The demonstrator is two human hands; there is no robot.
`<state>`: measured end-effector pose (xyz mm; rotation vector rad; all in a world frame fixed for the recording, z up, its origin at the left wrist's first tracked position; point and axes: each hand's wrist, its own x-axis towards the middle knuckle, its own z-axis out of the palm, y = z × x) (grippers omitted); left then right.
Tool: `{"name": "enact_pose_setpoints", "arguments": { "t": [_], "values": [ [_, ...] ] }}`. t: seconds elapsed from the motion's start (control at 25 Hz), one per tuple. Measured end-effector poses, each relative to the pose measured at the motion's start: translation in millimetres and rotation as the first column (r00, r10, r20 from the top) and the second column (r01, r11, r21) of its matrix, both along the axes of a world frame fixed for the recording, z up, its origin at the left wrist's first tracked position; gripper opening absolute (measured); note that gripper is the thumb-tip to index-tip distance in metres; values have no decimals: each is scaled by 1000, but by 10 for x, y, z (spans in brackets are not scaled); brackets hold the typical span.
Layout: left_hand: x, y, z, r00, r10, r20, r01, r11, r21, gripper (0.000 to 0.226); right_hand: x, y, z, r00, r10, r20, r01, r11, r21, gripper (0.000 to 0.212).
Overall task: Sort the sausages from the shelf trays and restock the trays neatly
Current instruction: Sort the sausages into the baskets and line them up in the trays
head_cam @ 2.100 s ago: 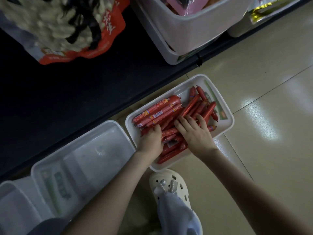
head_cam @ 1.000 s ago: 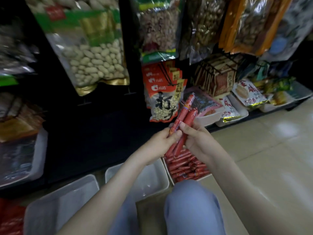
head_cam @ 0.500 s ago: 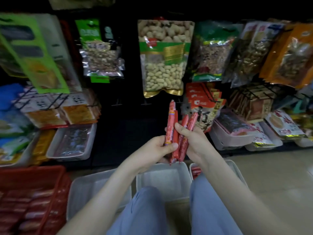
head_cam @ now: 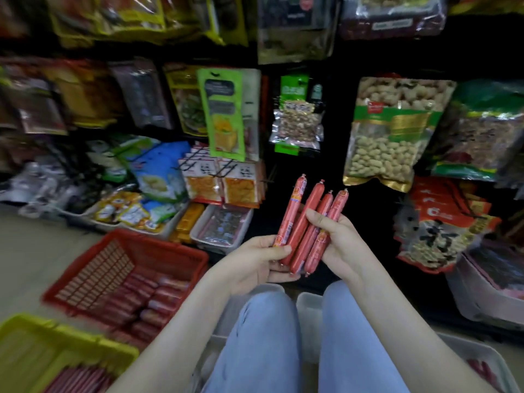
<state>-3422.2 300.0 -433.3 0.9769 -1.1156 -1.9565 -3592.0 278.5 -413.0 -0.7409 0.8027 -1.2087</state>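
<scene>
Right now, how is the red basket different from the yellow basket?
The red basket sits farther from the person; the yellow basket is nearer, in the bottom-left corner. The red basket shows almost whole, while the yellow basket is cut off by the picture's edge. The red basket's lattice wall is plain to see; the yellow basket's is blurred. Both hold red sausages.

View: one wide-angle camera worn on the person's head, set low near the floor.
Facing: forward and down, toward hanging snack bags [head_cam: 391,131], with the knees [head_cam: 266,321] at the bottom edge.
Nearness: close; the left hand [head_cam: 255,262], right hand [head_cam: 340,242] and sausages [head_cam: 306,222] filled the centre.
Edges: blurred at the left, around the red basket [head_cam: 93,276].
</scene>
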Motion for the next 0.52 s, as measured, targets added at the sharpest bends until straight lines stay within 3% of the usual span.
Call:
{"name": "enact_pose_setpoints", "arguments": {
  "t": [0.16, 0.32, 0.4, 0.52],
  "values": [
    [317, 360, -20, 993, 114, -31, -115, 993, -20, 33, 445, 143, -7, 989, 149, -10, -149, 985, -88, 33],
    [832, 855, -20, 957, 291, -22, -291, 956, -35, 35, 1103, 306, -49, 939, 330, -101, -340, 935, -104, 24],
    [1153, 1165, 24, 922, 386, -33, -387, 921, -45, 33, 1528, 448, -40, 895, 442, -52, -445, 892, -74, 34],
    [1537, 1611, 63, 832, 550, -78, -553, 833, -27, 27, 2103, 689, -9, 809, 588, -16, -588, 807, -52, 20]
  ]
}}
